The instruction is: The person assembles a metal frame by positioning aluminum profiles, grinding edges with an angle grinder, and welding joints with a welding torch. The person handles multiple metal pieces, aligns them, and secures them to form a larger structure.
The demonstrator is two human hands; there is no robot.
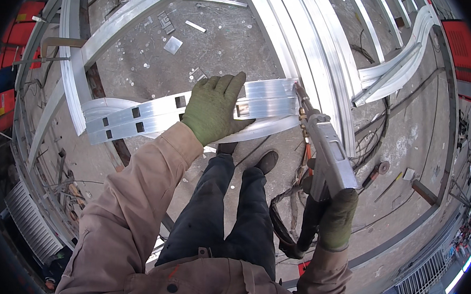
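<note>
Across the view in front of me lies an aluminium profile [270,97], ribbed along its length and pierced by several square holes. My left hand [211,108], in a green glove, spans it, with fingertips at its far edge and the thumb near its close edge. Closed round the handle of a grey welding gun [330,155] is my gloved right hand [337,217]; part of that grip is hidden by the gun body. The gun's narrow nozzle points at the profile's right end, beside long ribbed aluminium rails [322,54]. No arc shows.
A curved aluminium rail [270,132] runs beneath the profile. Cables [292,199] hang by the gun and trail over the floor at right. A clamp [60,42] grips the frame at left. Metal offcuts [172,45] litter the concrete; red machines [467,58] stand at right.
</note>
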